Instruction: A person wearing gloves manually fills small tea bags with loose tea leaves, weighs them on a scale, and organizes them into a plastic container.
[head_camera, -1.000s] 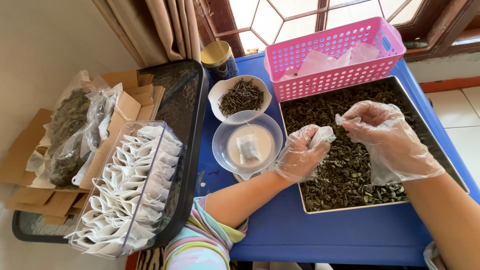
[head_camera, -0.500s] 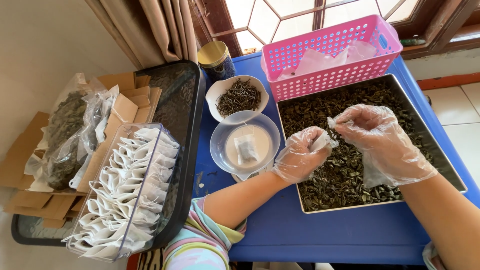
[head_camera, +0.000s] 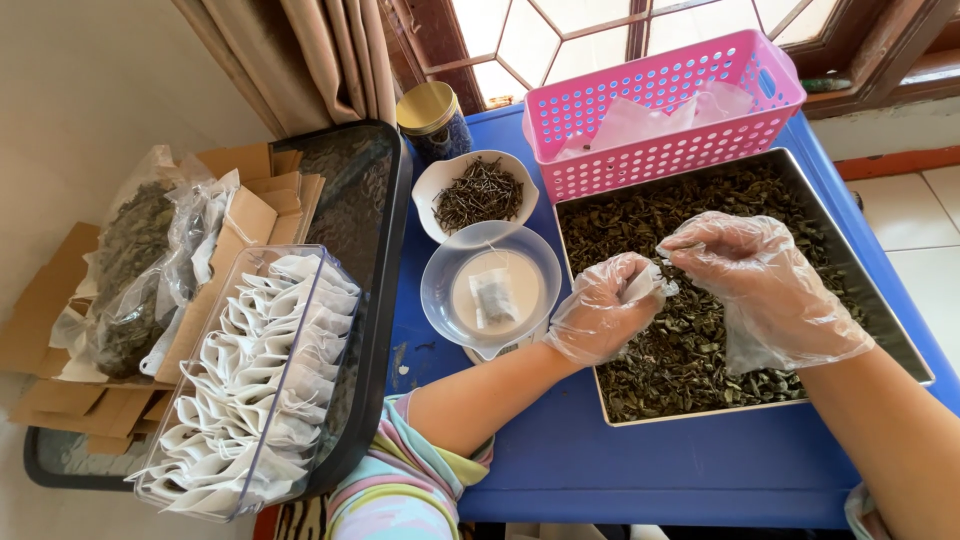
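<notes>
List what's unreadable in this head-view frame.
- Small white bag: mostly wrapped by left hand; contents unseen.
- Right hand fingertips: loose glove hides any pinch.
- Pink basket contents: wall screens them.
- Sachet in clear bowl: too small to identify the filling.

A home packing corner: blue table by a curtained window, tiled floor.

Black tray mostly covered; left hand hides sachet.

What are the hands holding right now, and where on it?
The left hand grips a small white tea bag by its lower body; the right hand pinches its top edge, over the tray of dried leaves.
</notes>
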